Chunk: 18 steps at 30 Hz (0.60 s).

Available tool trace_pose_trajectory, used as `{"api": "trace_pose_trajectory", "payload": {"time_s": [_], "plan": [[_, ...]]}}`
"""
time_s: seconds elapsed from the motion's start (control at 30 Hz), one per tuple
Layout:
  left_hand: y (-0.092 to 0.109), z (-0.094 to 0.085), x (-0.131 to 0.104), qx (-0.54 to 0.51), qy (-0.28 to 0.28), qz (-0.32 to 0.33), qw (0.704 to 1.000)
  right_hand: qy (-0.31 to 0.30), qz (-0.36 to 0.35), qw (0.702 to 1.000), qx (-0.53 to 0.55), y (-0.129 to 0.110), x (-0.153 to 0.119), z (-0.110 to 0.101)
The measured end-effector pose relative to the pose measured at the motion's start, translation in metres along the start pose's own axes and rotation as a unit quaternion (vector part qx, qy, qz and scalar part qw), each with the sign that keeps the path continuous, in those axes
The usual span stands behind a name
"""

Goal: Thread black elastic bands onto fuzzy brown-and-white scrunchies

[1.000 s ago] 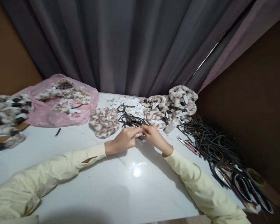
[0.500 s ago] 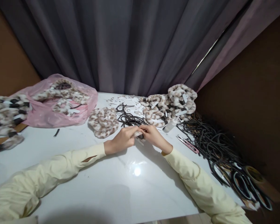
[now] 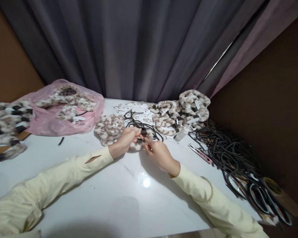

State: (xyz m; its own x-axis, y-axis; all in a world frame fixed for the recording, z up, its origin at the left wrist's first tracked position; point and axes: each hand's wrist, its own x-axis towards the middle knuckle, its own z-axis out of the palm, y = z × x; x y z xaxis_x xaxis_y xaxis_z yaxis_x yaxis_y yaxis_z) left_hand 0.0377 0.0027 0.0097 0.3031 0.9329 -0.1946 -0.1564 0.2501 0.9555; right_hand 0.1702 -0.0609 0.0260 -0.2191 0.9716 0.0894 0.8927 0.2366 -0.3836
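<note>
Near the middle of the white table (image 3: 109, 205), my left hand (image 3: 127, 139) is closed on a small fluffy white-and-brown piece (image 3: 135, 145) with a dark band (image 3: 144, 131). My right hand (image 3: 159, 152) is closed too, its fingertips pinched at the near side of the same piece, under the dark band. Whether those fingertips also grip something thin cannot be made out. A fluffy bundle (image 3: 109, 128) lies just left of my left hand. Black cords (image 3: 136, 123) lie right behind both hands.
A pink plastic bag (image 3: 91, 115) with fluffy rings stands at the back left, beside more fluffy pieces (image 3: 5, 122). Tagged fluffy rings (image 3: 193, 105), a small bottle (image 3: 181, 134), pink-handled snips (image 3: 201, 154) and a heap of black cords (image 3: 225, 152) are on the right.
My left hand has shifted slightly left and back. My right hand has moved a little toward me and turned, and the fluffy piece now shows its dark band between the hands.
</note>
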Motion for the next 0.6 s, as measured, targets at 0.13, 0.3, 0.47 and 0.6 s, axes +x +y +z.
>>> {"api": "trace_pose_trajectory", "payload": {"time_s": [0.13, 0.3, 0.47, 0.6], "plan": [[0.001, 0.004, -0.004, -0.011, 0.011, -0.003, 1.000, -0.025, 0.012, 0.988, 0.152, 0.002, 0.005, 0.015], [0.004, 0.008, -0.009, 0.022, 0.012, 0.035, 0.999, -0.058, 0.080, 0.903, 0.418, -0.003, 0.008, 0.021], [0.011, 0.007, -0.016, 0.232, 0.017, 0.193, 0.953, -0.074, 0.143, 0.851, 0.499, -0.011, 0.005, 0.013], [0.011, 0.004, -0.014, 0.290, 0.031, 0.210, 0.933, -0.038, 0.122, 0.860, 0.494, -0.011, 0.002, 0.009]]}}
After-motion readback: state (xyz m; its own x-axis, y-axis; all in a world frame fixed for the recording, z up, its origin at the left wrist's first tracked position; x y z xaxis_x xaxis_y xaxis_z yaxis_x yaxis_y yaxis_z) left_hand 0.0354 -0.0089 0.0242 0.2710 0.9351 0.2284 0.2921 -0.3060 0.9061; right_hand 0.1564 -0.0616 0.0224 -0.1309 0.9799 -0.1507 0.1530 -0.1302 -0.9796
